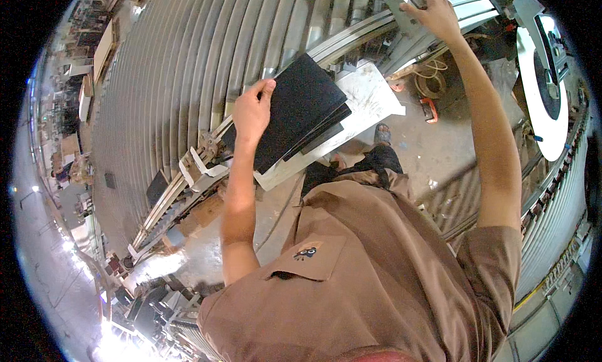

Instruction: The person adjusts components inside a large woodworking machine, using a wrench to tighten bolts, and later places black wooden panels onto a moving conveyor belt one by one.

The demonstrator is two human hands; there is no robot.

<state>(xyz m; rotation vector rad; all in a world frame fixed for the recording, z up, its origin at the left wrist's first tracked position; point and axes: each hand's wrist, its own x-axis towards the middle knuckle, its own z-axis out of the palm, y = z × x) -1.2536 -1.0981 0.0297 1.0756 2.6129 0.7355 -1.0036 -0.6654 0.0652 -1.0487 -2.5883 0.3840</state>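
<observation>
A stack of flat black sheets [307, 98] lies over a white board [370, 98] at the edge of the slatted bed, its lower sheets fanned out a little. My left hand [252, 111] is at the stack's left side, with thumb and fingers pinched together at the edge of the top sheet. Farther off and to the right, my right hand [436, 14] reaches up to a metal bracket [404, 26] by the rail. Its fingers are spread and bent over that bracket, and I see nothing held in them.
Ridged metal slats [182, 61] fill the far left. A pale metal rail [351, 39] runs along their near edge. On the floor lie a coil of tape or hose [431, 86] and an orange-red tool [429, 110]. A white rounded panel [533, 98] stands at right.
</observation>
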